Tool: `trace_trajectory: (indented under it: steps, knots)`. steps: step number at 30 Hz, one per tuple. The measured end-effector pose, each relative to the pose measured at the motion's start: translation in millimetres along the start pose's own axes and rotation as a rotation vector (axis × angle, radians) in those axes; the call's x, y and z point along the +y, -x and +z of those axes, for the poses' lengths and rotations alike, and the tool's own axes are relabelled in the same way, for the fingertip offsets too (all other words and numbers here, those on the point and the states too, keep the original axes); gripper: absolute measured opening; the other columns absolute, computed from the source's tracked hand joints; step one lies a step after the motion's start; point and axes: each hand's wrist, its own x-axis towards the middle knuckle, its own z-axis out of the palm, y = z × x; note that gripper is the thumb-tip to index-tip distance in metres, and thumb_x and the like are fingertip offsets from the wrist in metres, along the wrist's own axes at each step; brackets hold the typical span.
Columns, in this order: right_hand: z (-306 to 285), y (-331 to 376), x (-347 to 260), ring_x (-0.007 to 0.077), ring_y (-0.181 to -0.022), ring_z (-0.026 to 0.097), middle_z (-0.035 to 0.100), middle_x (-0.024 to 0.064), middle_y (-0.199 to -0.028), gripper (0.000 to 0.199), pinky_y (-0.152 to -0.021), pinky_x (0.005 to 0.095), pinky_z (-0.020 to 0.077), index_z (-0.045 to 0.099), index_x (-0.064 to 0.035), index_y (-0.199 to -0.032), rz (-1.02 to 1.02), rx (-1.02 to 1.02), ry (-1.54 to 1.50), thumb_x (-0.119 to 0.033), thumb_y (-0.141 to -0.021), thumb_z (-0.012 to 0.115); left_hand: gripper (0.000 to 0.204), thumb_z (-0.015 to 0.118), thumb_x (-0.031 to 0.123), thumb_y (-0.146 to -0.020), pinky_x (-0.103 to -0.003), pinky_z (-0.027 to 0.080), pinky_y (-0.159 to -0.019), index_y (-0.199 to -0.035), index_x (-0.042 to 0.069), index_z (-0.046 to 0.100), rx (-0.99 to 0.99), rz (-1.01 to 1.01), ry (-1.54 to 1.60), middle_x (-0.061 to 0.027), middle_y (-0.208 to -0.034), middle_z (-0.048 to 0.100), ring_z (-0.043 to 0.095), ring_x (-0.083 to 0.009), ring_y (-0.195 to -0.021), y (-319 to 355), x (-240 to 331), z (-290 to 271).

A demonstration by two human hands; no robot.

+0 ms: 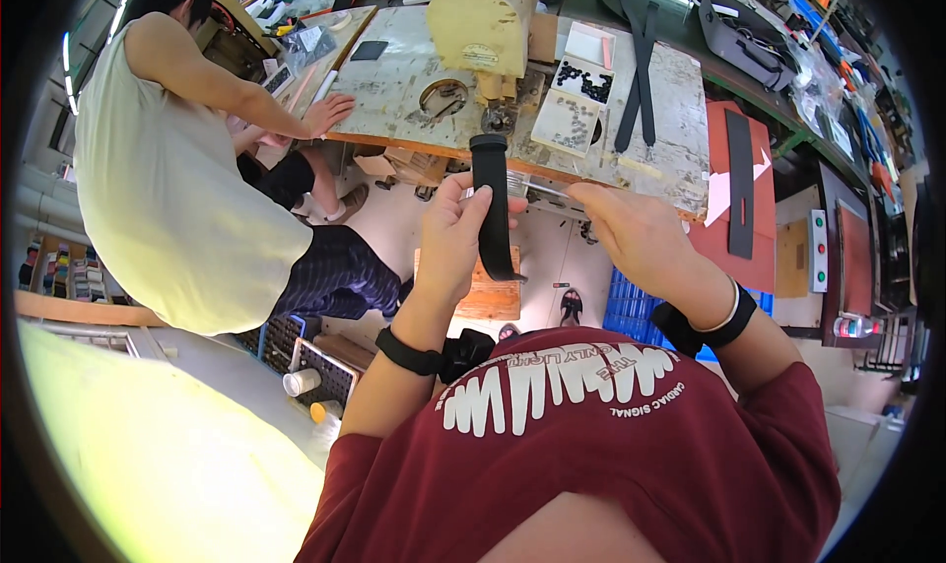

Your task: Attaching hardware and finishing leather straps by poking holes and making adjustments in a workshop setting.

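A black strap (493, 208), looped over at its top end, hangs between the thumb and fingers of my left hand (453, 236). Its lower tip curls to the right. My right hand (631, 226) is closed on a thin metal rod-like tool (542, 189), which points left toward the strap; my fingers cover its handle end. Whether its tip touches the strap I cannot tell. Just beyond the strap's top stands a cream-coloured press machine (480, 31) on the worn workbench (394, 70).
A white compartment box (564, 120) holds small black and metallic pieces. Long black straps (641, 70) lie to its right, and another black strip (739, 179) rests on a red board. At left a person (187, 169) leans on the bench. A wooden stool (488, 292) stands below.
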Motion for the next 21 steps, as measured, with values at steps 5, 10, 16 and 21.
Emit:
trace_trajectory:
  steps: [5,10,16,21]
  knots:
    - [8.3,-2.5,10.1,0.0223,-0.061,0.058,0.058,0.0099,-0.069,0.028,-0.053,0.0339,0.044,0.054,-0.0064,-0.105,-0.078,0.267,-0.023,-0.01,-0.078,0.056,0.013,0.044,0.014,-0.089,-0.023,0.047,-0.063,-0.095,0.003,0.049,-0.052,0.014,0.036,-0.0099,-0.081,0.06,0.056,-0.0115,-0.067,0.5,-5.1,-1.1]
    - [-3.4,-25.2,-7.9,0.0043,-0.052,0.032,0.038,-0.0049,-0.055,0.028,-0.047,0.0217,0.0272,0.057,-0.0056,-0.102,0.109,-0.07,-0.622,-0.014,-0.076,0.062,0.013,0.045,0.018,-0.09,-0.018,0.04,-0.051,-0.095,0.006,0.048,-0.334,-0.189,0.117,-0.004,-0.071,0.056,0.051,-0.0073,-0.058,3.7,-7.7,-6.5]
    - [-1.9,-55.0,5.6,0.0163,-0.052,0.045,0.047,0.0065,-0.055,0.031,-0.049,0.0293,0.0348,0.061,-0.0016,-0.078,0.098,-0.102,-0.278,-0.032,-0.073,0.064,0.022,0.041,0.023,-0.091,-0.018,0.037,-0.053,-0.1,0.004,0.048,-0.423,-0.264,0.36,-0.0089,-0.082,0.057,0.049,-0.0096,-0.058,3.3,-13.6,8.1]
    - [3.6,-60.4,14.8,0.0324,-0.063,0.056,0.057,0.0156,-0.065,0.035,-0.057,0.0403,0.0426,0.061,-0.003,-0.077,0.082,-0.055,-0.034,-0.038,-0.076,0.059,0.018,0.044,0.011,-0.089,-0.026,0.045,-0.078,-0.103,-0.001,0.047,-0.291,0.039,-0.099,-0.0161,-0.095,0.059,0.06,-0.0187,-0.082,9.8,-18.5,17.7]
